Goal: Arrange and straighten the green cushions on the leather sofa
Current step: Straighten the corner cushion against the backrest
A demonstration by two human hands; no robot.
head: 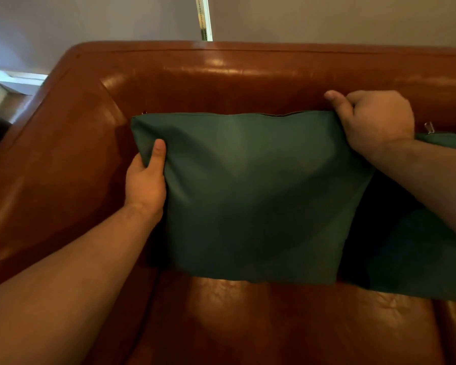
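The cushion (248, 191) stands nearly upright between your two hands, its back against the sofa's (248, 75) backrest and its bottom edge hanging just over the seat. Its zipped top edge runs level below the backrest's shiny roll.

Your left hand (145, 180) holds the cushion's left side below the top corner. The thumb lies flat on the front of the fabric, and the other fingers go round behind the edge, out of sight, so the hand is closed on the cushion.

Your right hand (374, 119) grips the top right corner. The fingers (337, 100) curl over the edge in a near fist, pinching the fabric against the backrest.

Under your right forearm lies a second cushion (406, 254), darker in shadow. The first cushion overlaps its left side, and its top edge shows just beyond your right wrist, where a small zip pull (429, 127) sticks up.

To the left of your left hand the sofa's arm curves forward, well apart from the cushion. Behind the backrest is a pale wall (90, 22), with a narrow white strip (203, 17) rising above the sofa, up and left of your right hand.
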